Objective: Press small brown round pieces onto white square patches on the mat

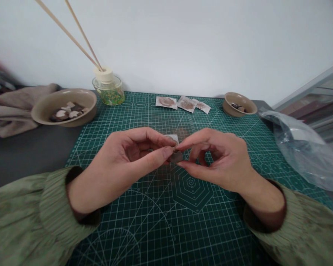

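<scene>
- While both hands are held together above the green mat, a small dark piece is pinched right between them.
- The left hand is closed on its left edge with thumb and fingertip.
- The right hand is closed on its right edge the same way.
- The piece is seen lying sideways from grip to grip, with neither hand nearer.
- A pale bit is seen just behind the fingertips.

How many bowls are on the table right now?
2: a large bowl at the far left beside the diffuser jar, and a small bowl at the far right of the cutting mat.
</scene>
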A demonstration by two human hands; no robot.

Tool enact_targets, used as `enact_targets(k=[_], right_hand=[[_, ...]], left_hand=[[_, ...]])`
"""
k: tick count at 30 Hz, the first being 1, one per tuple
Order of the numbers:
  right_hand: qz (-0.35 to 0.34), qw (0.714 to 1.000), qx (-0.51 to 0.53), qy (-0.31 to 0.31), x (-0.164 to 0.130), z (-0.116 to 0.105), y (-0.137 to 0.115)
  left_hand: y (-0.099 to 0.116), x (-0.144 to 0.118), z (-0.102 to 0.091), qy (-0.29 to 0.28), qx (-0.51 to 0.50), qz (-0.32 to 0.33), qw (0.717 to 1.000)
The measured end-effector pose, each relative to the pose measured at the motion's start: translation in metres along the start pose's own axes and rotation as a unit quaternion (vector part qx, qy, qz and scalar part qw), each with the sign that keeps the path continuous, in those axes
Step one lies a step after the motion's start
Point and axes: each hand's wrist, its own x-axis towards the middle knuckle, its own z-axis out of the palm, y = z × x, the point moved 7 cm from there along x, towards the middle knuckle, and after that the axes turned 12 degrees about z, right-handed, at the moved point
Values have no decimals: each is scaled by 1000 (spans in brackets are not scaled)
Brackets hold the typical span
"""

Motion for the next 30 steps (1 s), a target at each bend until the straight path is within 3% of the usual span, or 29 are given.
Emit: enact_targets(k=[6,30], right_hand=[[4,1000,10,-2,0,1,3],[19,999,43,-4,-2,1,5]], left_hand=[[-5,0,2,-18,-14,16,1000],[0,-1,1,3,-19,42,999]])
